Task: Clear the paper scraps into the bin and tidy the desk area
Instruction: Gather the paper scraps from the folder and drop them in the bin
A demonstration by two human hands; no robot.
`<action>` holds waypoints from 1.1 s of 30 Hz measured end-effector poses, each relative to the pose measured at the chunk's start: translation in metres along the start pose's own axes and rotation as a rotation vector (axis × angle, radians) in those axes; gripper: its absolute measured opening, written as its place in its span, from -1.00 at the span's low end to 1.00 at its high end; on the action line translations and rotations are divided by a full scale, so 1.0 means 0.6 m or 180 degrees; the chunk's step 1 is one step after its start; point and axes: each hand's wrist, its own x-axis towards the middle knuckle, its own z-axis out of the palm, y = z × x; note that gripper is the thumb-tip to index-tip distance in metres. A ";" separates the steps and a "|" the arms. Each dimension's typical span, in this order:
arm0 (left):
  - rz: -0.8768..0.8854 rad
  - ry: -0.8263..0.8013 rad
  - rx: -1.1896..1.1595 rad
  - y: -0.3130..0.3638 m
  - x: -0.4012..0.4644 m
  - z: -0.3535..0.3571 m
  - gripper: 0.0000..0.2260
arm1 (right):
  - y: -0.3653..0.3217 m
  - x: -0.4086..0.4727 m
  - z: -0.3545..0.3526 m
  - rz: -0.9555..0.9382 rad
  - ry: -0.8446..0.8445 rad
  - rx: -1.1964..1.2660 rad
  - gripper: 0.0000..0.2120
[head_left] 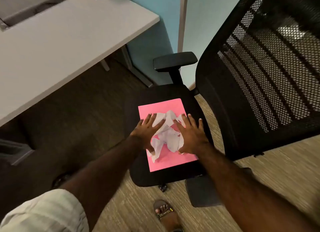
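Observation:
A pile of crumpled white paper scraps (167,136) lies on a pink sheet (162,162) that rests flat on the black seat of an office chair (173,93). My left hand (147,130) presses the left side of the pile, fingers spread. On the pile's right side sits my right hand (190,136), fingers also spread. Both hands cup the scraps between them without closing on anything. A grey bin (13,151) shows partly at the left edge, under the desk.
A grey desk (60,46) fills the upper left, with a dark tray at its far corner. The chair's mesh back (268,67) rises at right, armrests (174,61) behind and in front. My sandalled foot (164,212) stands on striped carpet.

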 end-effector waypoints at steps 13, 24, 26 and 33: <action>0.0034 -0.0231 -0.0120 -0.017 0.058 0.073 0.33 | 0.010 0.049 0.070 -0.0039 -0.0436 0.0595 0.40; -0.0004 -0.0050 -0.0496 -0.016 0.042 0.096 -0.15 | 0.003 0.035 0.074 -0.0186 -0.0152 0.0835 -0.05; 0.0027 0.0029 -0.0532 -0.013 0.039 0.097 -0.23 | 0.003 0.035 0.074 -0.0175 -0.0181 0.0926 -0.11; 0.0037 0.0337 -0.0651 -0.005 0.019 0.102 -0.44 | 0.000 0.040 0.083 -0.0067 -0.0072 0.1465 -0.42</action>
